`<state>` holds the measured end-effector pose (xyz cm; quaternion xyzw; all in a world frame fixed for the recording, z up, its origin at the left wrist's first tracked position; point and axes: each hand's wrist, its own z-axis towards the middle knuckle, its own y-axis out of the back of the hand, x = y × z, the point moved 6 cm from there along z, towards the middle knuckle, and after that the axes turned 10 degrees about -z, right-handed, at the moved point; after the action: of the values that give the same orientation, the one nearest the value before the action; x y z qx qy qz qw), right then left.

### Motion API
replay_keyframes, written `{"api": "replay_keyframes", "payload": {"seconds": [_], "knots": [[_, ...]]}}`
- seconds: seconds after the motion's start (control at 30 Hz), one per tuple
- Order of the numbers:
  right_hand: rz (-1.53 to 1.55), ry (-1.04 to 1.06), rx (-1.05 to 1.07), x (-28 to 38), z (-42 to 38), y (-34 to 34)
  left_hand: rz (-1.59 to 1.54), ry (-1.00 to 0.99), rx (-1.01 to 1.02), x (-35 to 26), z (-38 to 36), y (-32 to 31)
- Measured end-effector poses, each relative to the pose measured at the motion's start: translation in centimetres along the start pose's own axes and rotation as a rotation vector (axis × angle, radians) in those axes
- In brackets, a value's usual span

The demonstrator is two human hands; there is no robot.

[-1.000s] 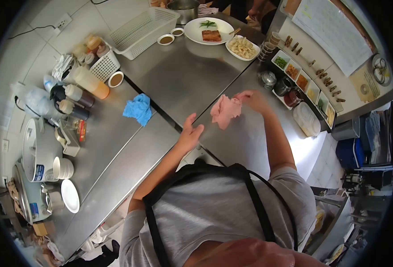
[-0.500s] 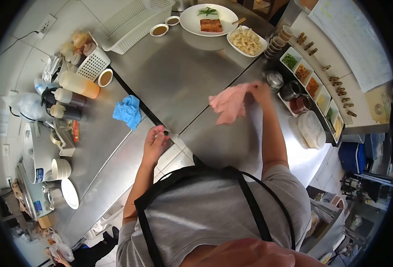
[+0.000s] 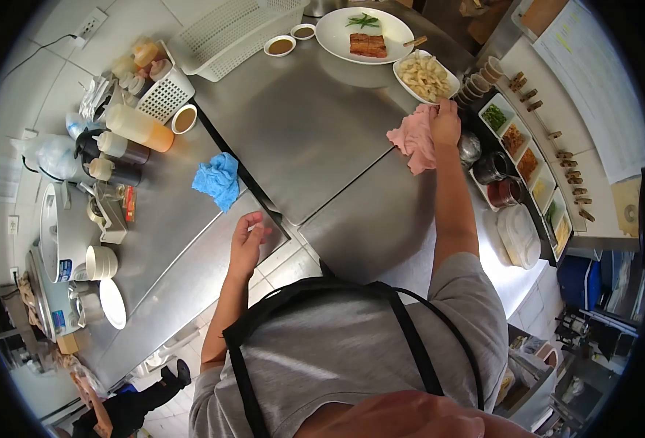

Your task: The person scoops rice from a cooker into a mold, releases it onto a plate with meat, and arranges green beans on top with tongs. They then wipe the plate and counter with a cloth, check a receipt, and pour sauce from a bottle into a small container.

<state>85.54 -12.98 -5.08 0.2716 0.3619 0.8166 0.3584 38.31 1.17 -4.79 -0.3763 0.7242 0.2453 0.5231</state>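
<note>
A crumpled pink cloth spreads over the steel counter from my right hand, whose fingers are closed on its edge. This hand is right at the near rim of a white bowl of pale cut food. My left hand hovers by the near corner of the counter, its fingers loosely curled and apart with nothing in them. A bunched blue cloth lies just beyond it on the left counter.
A white plate holds a browned slab and green stalks. Sauce cups, squeeze bottles and a white basket stand left. Garnish trays, jars and a lidded tub line the right. Another person is lower left.
My right hand has moved forward with the pink cloth, up to the bowl. The cloth hung spread out before and is now more bunched. My left hand stays nearly in place.
</note>
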Motion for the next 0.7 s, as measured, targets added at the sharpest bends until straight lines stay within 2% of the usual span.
{"api": "replay_keyframes", "payload": {"seconds": [0.17, 0.27, 0.37, 0.43, 0.5, 0.6, 0.63, 0.67, 0.7], "knots": [[-0.018, 0.084, -0.001, -0.1, 0.2, -0.7, -0.042, -0.030, -0.020, -0.5, 0.5, 0.0], [0.076, 0.088, -0.047, -0.3, 0.1, 0.2, -0.027, -0.033, -0.008, -0.9, 0.6, 0.2], [0.193, -0.065, -0.160, -0.8, -1.0, 3.0, -0.033, -0.036, -0.037, -0.5, 0.7, 0.9], [0.167, 0.056, -0.079, 1.3, -3.1, 4.2, -0.050, -0.042, -0.051, -0.2, 0.5, 1.3], [0.278, 0.137, -0.001, 2.7, -6.4, 3.3, -0.070, -0.045, -0.043, 0.6, 0.4, 1.7], [0.173, 0.414, -0.231, 7.7, -9.4, 7.6, -0.055, -0.087, -0.013, 1.8, 0.6, 2.2], [0.211, 0.355, -0.179, 7.1, -9.7, 6.5, -0.063, -0.101, 0.005, 2.0, 0.7, 2.1], [0.261, 0.310, -0.118, 6.2, -9.6, 5.0, -0.072, -0.116, 0.003, 2.5, 0.7, 2.3], [1.003, 0.253, 0.274, 6.0, -8.9, 2.5, -0.136, -0.127, 0.000, 4.3, 1.4, 2.6]]}}
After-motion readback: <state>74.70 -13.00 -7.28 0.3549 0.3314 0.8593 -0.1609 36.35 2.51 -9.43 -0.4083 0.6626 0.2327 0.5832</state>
